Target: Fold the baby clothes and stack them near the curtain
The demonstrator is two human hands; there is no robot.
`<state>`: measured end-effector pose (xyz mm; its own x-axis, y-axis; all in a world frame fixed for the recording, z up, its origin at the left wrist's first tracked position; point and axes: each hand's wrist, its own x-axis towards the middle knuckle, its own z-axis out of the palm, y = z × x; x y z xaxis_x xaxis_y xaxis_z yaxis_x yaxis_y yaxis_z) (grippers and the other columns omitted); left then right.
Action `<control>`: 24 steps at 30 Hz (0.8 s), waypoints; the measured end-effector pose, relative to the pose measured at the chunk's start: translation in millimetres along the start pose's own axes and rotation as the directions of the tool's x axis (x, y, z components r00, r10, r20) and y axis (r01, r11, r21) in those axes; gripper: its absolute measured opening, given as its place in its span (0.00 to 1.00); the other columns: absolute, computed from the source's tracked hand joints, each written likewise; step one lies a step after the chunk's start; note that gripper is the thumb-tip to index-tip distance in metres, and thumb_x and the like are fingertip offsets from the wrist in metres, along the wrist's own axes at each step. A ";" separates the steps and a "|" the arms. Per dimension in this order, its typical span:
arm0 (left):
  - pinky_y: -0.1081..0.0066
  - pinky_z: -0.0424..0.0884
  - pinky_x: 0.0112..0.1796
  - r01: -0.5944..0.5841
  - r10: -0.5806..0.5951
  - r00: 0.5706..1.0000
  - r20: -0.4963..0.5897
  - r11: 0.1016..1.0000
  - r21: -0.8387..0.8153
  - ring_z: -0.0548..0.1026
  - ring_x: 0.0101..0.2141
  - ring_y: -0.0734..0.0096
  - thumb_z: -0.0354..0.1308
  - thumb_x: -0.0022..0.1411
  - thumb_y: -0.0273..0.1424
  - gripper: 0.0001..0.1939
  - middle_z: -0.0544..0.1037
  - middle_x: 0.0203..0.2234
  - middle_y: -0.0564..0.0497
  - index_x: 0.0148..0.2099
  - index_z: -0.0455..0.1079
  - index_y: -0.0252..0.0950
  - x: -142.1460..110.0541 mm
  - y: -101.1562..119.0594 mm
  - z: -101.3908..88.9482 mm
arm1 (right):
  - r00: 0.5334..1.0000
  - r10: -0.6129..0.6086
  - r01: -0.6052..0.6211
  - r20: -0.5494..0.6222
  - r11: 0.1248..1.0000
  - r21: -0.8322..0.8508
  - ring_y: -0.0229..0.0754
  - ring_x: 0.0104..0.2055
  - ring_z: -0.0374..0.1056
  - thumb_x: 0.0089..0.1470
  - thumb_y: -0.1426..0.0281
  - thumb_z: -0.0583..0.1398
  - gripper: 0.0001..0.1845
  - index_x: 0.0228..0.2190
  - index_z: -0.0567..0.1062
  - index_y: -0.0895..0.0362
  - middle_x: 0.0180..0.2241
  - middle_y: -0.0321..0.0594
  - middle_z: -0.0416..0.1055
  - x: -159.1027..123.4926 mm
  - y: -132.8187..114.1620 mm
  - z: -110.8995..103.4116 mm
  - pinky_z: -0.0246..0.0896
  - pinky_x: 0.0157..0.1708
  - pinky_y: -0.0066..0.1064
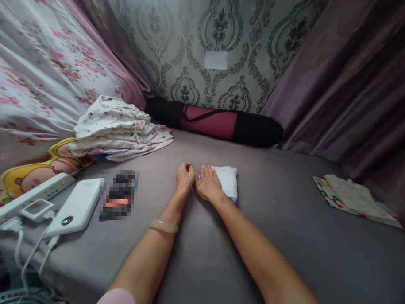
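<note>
A small white folded cloth [229,181] lies on the grey bed sheet in front of me. My right hand [208,183] presses flat on its left part, fingers stretched out, covering that side of it. Just left of the cloth, my left hand [184,177] rests with its fingers curled in. I see nothing between those fingers, and the hand seems apart from the cloth. A pale bangle [165,226] circles my left wrist.
To the left lie a heap of clothes [113,126], a yellow cartoon cushion [32,170], a power strip [51,189], a cabled white power bank [77,205] and a blurred-out flat object [119,195]. A black-and-maroon long bag [210,122] lies behind; folded fabric [353,197] is at right.
</note>
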<state>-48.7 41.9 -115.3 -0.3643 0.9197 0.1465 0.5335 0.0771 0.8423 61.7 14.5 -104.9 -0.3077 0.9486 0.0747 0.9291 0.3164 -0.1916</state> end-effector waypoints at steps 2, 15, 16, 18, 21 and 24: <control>0.70 0.68 0.42 0.003 -0.003 0.999 0.037 1.000 -0.003 0.75 0.39 0.67 0.47 0.61 0.27 0.14 0.79 0.36 0.44 0.43 0.73 0.32 -0.7 -0.4 1.0 | 1.000 -0.012 0.014 -0.025 0.997 0.081 0.55 0.67 0.39 0.62 0.63 0.46 0.33 0.60 0.55 0.75 0.64 0.59 0.48 1.7 3.1 -2.0 0.33 0.63 0.45; 0.68 0.66 0.38 -0.111 0.048 0.972 0.232 0.957 0.266 0.75 0.41 0.59 0.48 0.63 0.47 0.24 0.78 0.39 0.40 0.49 0.68 0.33 -26.4 21.1 12.0 | 0.949 0.146 -0.027 -0.279 0.920 0.391 0.46 0.65 0.46 0.61 0.65 0.43 0.29 0.59 0.60 0.65 0.62 0.53 0.55 -20.9 96.9 -36.1 0.40 0.63 0.42; 0.68 0.66 0.38 -0.122 0.047 0.969 0.241 0.944 0.305 0.75 0.42 0.57 0.48 0.62 0.48 0.25 0.78 0.39 0.39 0.49 0.68 0.32 -29.8 23.7 12.4 | 0.955 0.127 -0.035 -0.269 0.946 0.321 0.47 0.66 0.44 0.61 0.64 0.44 0.30 0.59 0.60 0.67 0.63 0.54 0.53 -26.4 98.4 -31.5 0.39 0.63 0.43; 0.67 0.67 0.38 -0.148 0.052 0.966 0.255 0.915 0.376 0.75 0.42 0.55 0.48 0.62 0.49 0.26 0.78 0.40 0.36 0.48 0.68 0.32 -36.4 28.1 13.1 | 0.971 0.073 -0.026 -0.227 0.978 0.206 0.49 0.67 0.41 0.62 0.63 0.44 0.31 0.59 0.59 0.70 0.63 0.56 0.51 -35.7 96.7 -19.7 0.38 0.63 0.45; 0.67 0.67 0.39 -0.187 0.070 0.962 0.264 0.872 0.453 0.76 0.43 0.53 0.49 0.61 0.49 0.25 0.77 0.40 0.34 0.46 0.68 0.31 -44.4 32.5 13.3 | 0.980 0.015 0.011 -0.197 0.992 0.129 0.50 0.67 0.41 0.62 0.63 0.43 0.31 0.59 0.60 0.71 0.62 0.57 0.53 -42.2 91.4 -4.2 0.39 0.63 0.45; 0.65 0.67 0.40 -0.180 0.048 0.962 0.267 0.850 0.494 0.75 0.44 0.50 0.52 0.60 0.48 0.25 0.77 0.41 0.32 0.46 0.67 0.30 -48.3 36.4 12.3 | 0.978 0.007 0.021 -0.211 0.991 0.132 0.50 0.66 0.41 0.63 0.63 0.43 0.31 0.58 0.60 0.72 0.62 0.57 0.54 -42.2 91.4 1.4 0.40 0.63 0.44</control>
<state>-2.3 5.0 -98.2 -0.1210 0.9917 0.0433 0.8965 0.0904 0.4336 159.3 3.4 -126.9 -0.2506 0.9274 0.2777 0.8873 0.3348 -0.3171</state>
